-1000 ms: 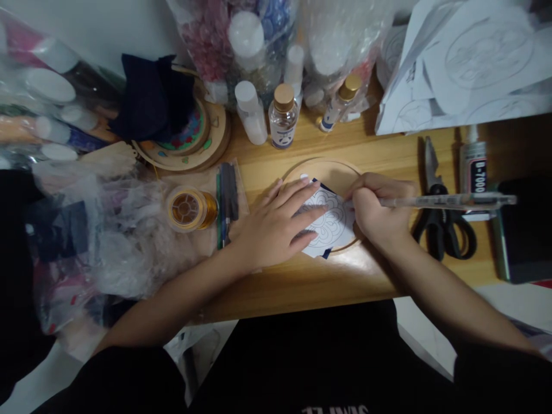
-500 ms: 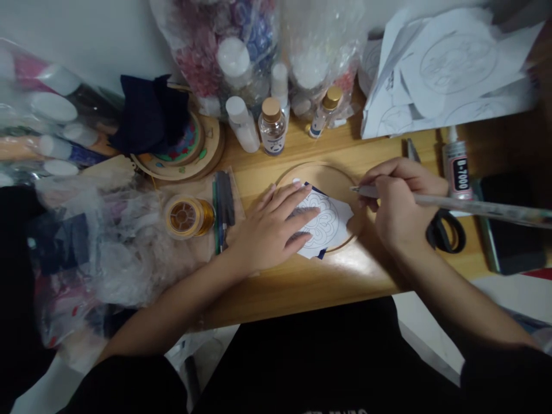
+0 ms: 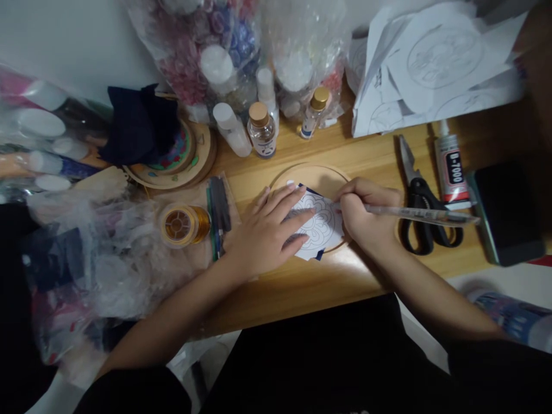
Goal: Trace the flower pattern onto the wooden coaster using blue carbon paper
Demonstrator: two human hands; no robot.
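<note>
My left hand (image 3: 271,230) lies flat with fingers spread, pressing on a white paper pattern (image 3: 321,224) printed with a flower-like line drawing. Dark blue material (image 3: 319,255) peeks out beneath the paper's edges. Both rest over a round wooden hoop or disc (image 3: 313,171) on the table. Closed around a clear-barrelled pen (image 3: 414,214), my right hand (image 3: 368,210) is at the paper's right side. The pen's tip points at the drawing; whether it touches the paper I cannot tell.
Black-handled scissors (image 3: 418,207), a glue tube (image 3: 451,167) and a phone (image 3: 506,213) lie to the right. Small bottles (image 3: 262,132) and paper sheets (image 3: 431,69) stand behind. A gold thread spool (image 3: 183,224), pens (image 3: 219,207) and plastic bags (image 3: 125,264) are at left.
My right hand has moved left with the pen, bringing its tip to the paper's right edge and uncovering the scissors. My left hand stays on the paper. The view has shifted slightly.
</note>
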